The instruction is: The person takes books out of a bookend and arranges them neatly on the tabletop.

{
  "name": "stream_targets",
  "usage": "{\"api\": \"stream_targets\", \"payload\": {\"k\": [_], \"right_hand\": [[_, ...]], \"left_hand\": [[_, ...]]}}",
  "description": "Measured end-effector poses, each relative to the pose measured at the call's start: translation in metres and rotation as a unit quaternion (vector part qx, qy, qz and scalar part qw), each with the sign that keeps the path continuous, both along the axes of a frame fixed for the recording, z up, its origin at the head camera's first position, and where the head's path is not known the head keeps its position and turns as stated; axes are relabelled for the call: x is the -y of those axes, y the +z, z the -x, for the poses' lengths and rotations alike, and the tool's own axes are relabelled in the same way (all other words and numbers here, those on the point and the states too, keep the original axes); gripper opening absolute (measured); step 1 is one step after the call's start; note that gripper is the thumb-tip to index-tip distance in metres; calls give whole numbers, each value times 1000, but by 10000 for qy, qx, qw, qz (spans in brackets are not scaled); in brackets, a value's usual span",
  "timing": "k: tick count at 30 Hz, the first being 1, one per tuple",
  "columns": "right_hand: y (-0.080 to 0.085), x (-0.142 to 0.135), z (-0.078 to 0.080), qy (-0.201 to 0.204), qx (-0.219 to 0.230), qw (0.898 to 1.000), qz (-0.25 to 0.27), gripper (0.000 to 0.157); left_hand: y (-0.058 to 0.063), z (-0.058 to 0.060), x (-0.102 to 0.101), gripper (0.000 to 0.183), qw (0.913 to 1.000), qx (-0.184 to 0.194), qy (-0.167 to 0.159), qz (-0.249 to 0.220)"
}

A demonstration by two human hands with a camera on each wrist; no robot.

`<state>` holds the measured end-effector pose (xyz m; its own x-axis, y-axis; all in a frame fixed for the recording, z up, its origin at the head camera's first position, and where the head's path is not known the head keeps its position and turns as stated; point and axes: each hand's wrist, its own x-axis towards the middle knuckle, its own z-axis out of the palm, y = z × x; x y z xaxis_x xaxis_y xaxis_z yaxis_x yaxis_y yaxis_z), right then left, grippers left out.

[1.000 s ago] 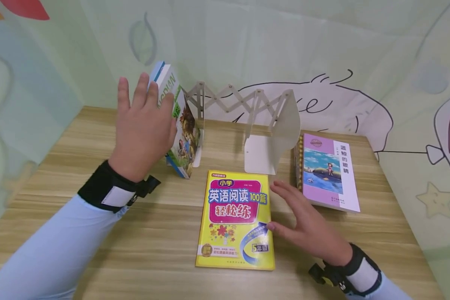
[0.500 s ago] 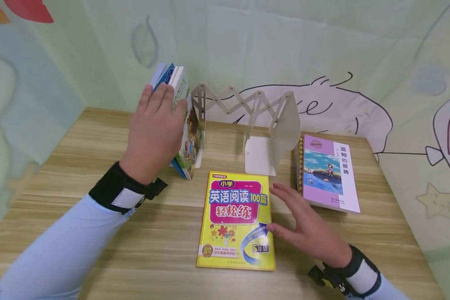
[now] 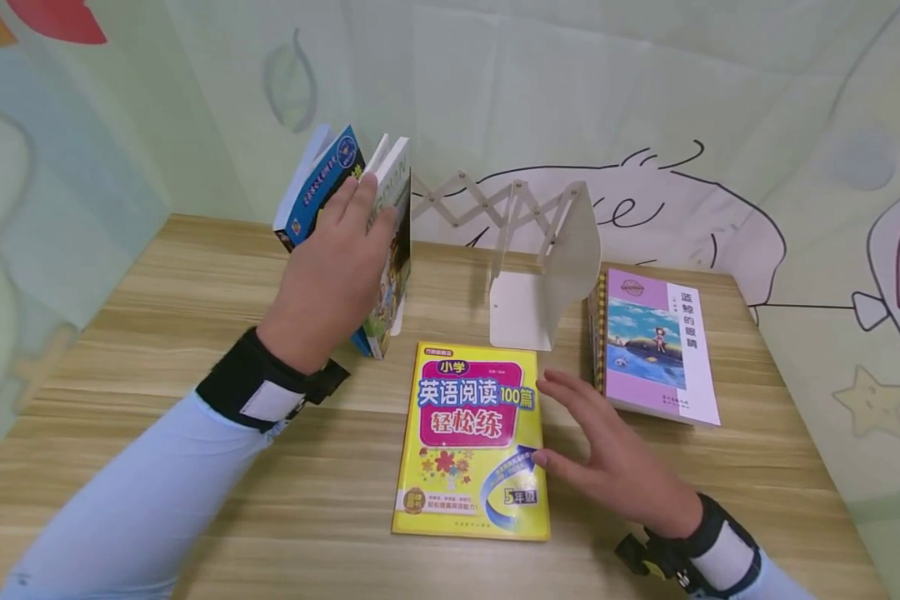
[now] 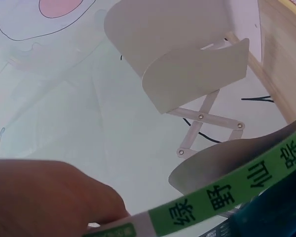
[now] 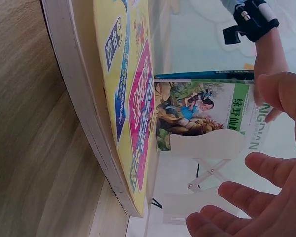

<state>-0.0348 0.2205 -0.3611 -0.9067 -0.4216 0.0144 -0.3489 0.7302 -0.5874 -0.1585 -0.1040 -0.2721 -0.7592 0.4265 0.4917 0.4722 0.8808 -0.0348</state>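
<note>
In the head view my left hand (image 3: 337, 275) grips an upright storybook with a green spine label (image 3: 393, 242), which stands against the left plate of a white folding bookend (image 3: 521, 304). Its thumb lies on the cover side, the fingers on the other side near the top. A blue book (image 3: 322, 187) leans left behind those fingers, its lower part hidden by the hand. The right wrist view shows the storybook's illustrated cover. My right hand (image 3: 622, 467), fingers relaxed, is beside the right edge of a yellow workbook (image 3: 472, 442) lying flat on the table.
A purple book (image 3: 656, 346) lies at the right on top of a spiral-bound notebook (image 3: 598, 325). The bookend's lattice (image 3: 487, 204) stretches along the back wall. Wood-grain table (image 3: 307, 500) runs underneath everything, with a printed curtain (image 3: 450, 83) behind.
My left hand has moved right, and the storybook has tilted from leaning left to upright against the bookend plate. The blue book has parted from it and shows its cover. The right hand stays put.
</note>
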Motion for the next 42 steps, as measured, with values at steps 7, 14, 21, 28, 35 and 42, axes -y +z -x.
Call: {"api": "stream_targets", "payload": {"k": [7, 14, 21, 28, 35, 42], "right_hand": [[0, 0, -1, 40, -64, 10000, 14, 75], [-2, 2, 1, 118, -70, 9999, 35, 73], [-2, 3, 3, 82, -5, 9999, 77, 73], [-4, 5, 1, 65, 217, 9997, 73, 73], [-5, 4, 0, 84, 97, 9998, 138, 72], [-3, 4, 0, 79, 139, 9998, 119, 73]], "left_hand": [[-2, -8, -4, 44, 9996, -30, -54, -258], [-4, -14, -8, 40, 9994, -292, -55, -194], [-5, -14, -8, 39, 9978, -255, -64, -610], [-10, -19, -8, 38, 9975, -418, -100, -563], [-13, -21, -8, 35, 9973, -432, -159, -572], [-14, -26, -2, 37, 9954, -407, -316, -802]]}}
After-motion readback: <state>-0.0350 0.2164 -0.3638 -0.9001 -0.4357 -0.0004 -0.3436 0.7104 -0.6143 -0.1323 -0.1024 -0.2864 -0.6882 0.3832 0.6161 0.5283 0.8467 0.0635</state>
